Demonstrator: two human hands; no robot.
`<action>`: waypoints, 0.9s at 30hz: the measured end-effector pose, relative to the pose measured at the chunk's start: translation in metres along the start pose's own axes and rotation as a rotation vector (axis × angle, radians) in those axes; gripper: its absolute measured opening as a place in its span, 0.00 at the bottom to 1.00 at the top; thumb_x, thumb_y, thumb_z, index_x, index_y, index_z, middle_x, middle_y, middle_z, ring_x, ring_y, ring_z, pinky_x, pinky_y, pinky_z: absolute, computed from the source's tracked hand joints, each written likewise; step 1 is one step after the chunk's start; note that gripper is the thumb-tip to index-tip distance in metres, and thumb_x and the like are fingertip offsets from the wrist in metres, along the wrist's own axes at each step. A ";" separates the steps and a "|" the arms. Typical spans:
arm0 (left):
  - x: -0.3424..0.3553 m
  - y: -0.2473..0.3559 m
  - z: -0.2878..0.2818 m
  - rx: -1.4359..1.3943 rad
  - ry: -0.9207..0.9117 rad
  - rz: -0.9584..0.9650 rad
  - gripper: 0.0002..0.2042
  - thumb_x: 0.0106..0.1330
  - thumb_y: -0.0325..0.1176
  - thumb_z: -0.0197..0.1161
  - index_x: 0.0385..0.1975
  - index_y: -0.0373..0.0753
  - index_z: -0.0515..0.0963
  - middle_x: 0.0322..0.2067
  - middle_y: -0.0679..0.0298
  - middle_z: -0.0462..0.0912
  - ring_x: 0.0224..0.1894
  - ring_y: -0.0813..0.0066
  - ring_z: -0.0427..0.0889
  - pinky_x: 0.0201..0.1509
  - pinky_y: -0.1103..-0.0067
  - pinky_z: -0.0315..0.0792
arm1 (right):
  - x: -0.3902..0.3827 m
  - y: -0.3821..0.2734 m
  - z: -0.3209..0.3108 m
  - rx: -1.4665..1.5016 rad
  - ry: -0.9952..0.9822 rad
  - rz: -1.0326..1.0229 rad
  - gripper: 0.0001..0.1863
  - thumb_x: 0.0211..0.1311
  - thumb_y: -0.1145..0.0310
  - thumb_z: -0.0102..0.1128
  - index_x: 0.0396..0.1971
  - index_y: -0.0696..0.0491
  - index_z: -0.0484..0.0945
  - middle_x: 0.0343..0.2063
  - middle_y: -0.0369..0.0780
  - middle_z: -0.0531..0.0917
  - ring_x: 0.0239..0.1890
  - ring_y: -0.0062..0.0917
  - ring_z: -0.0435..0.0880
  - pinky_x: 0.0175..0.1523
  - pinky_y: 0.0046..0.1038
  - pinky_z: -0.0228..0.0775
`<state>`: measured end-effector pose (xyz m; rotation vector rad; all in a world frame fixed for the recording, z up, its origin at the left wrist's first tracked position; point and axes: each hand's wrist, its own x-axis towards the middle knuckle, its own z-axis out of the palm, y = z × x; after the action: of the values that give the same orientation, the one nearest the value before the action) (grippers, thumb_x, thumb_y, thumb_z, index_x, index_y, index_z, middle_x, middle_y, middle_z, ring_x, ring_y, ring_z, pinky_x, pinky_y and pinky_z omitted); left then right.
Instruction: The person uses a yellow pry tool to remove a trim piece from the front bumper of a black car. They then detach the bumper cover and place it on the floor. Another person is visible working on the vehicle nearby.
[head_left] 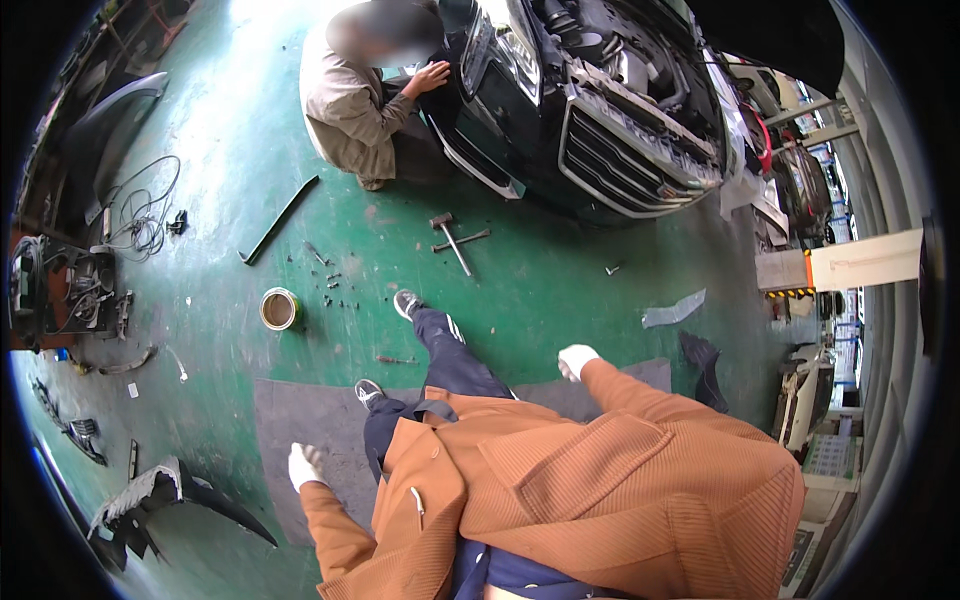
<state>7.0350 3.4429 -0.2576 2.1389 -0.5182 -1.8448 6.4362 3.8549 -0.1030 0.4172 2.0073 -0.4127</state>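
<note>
My left hand (306, 466), in a white glove, hangs over the dark grey mat (275, 430) on the floor. Its fingers look loosely apart, with nothing in them. My right hand (576, 361), gloved in white too, is held out ahead beside the mat's far edge. Its fingers are curled in, and no object shows in them. Neither hand touches anything. Between them are my legs in dark trousers (450, 350), with one shoe (406, 304) ahead of the other. A hammer (455, 245) lies on the floor ahead, across a metal bar.
A co-worker (345, 110) crouches against a black car (500, 130) with its hood up. An open can (280, 309), small fasteners and a long dark strip (280, 220) lie on the green floor. Car parts and cables stand left; a barrier arm (850, 264) is at the right.
</note>
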 end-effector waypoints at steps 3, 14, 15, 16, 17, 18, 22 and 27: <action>0.001 0.053 -0.030 -0.048 -0.002 0.031 0.35 0.76 0.58 0.53 0.75 0.43 0.61 0.70 0.55 0.71 0.67 0.54 0.74 0.75 0.62 0.61 | -0.017 0.094 0.048 0.005 -0.084 0.200 0.15 0.69 0.61 0.53 0.22 0.49 0.79 0.19 0.37 0.80 0.16 0.26 0.75 0.20 0.32 0.63; 0.000 -0.027 -0.051 0.252 0.015 -0.158 0.30 0.73 0.59 0.56 0.63 0.42 0.71 0.50 0.53 0.84 0.44 0.49 0.84 0.48 0.55 0.77 | -0.059 0.154 0.132 0.177 -0.067 0.015 0.16 0.71 0.56 0.54 0.36 0.53 0.83 0.29 0.36 0.86 0.26 0.25 0.82 0.27 0.31 0.73; -0.011 -0.033 -0.042 0.262 -0.010 -0.151 0.33 0.74 0.60 0.56 0.67 0.40 0.69 0.54 0.49 0.82 0.50 0.43 0.83 0.53 0.51 0.77 | -0.058 0.151 0.128 0.210 -0.039 -0.010 0.17 0.71 0.56 0.54 0.37 0.54 0.84 0.30 0.37 0.87 0.27 0.26 0.83 0.28 0.31 0.74; -0.018 -0.036 -0.030 0.277 -0.080 -0.132 0.36 0.74 0.60 0.54 0.71 0.36 0.65 0.62 0.45 0.77 0.58 0.36 0.79 0.62 0.48 0.73 | -0.057 0.148 0.121 0.249 -0.035 -0.025 0.16 0.71 0.57 0.55 0.41 0.54 0.83 0.33 0.37 0.87 0.29 0.25 0.84 0.30 0.30 0.75; -0.024 -0.039 -0.017 0.236 -0.072 -0.168 0.37 0.75 0.58 0.54 0.72 0.35 0.62 0.63 0.45 0.76 0.58 0.38 0.79 0.64 0.49 0.72 | -0.057 0.146 0.114 0.292 -0.032 -0.036 0.16 0.70 0.57 0.56 0.45 0.54 0.82 0.37 0.38 0.87 0.32 0.25 0.86 0.32 0.29 0.76; -0.028 -0.042 -0.007 0.248 -0.101 -0.148 0.37 0.75 0.58 0.54 0.73 0.35 0.60 0.63 0.45 0.76 0.58 0.39 0.79 0.64 0.49 0.71 | -0.053 0.143 0.106 0.263 -0.013 -0.063 0.15 0.69 0.58 0.57 0.44 0.53 0.82 0.38 0.38 0.88 0.32 0.24 0.85 0.32 0.28 0.76; -0.035 -0.037 0.027 0.432 -0.166 -0.110 0.33 0.74 0.57 0.55 0.71 0.39 0.64 0.57 0.52 0.80 0.49 0.50 0.83 0.54 0.57 0.76 | -0.045 0.142 0.084 0.473 0.032 -0.179 0.11 0.70 0.60 0.57 0.39 0.52 0.82 0.34 0.37 0.86 0.26 0.21 0.82 0.28 0.26 0.72; -0.065 -0.018 0.072 0.448 -0.168 0.017 0.26 0.74 0.58 0.53 0.61 0.45 0.71 0.48 0.59 0.83 0.39 0.59 0.83 0.41 0.62 0.75 | -0.007 0.222 0.076 0.662 -0.102 -0.045 0.09 0.69 0.64 0.55 0.28 0.49 0.76 0.24 0.33 0.80 0.18 0.19 0.74 0.20 0.23 0.63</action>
<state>6.9569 3.4898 -0.2184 2.2366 -1.0732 -2.0633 6.5998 4.0149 -0.1545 0.7371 1.7455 -1.1119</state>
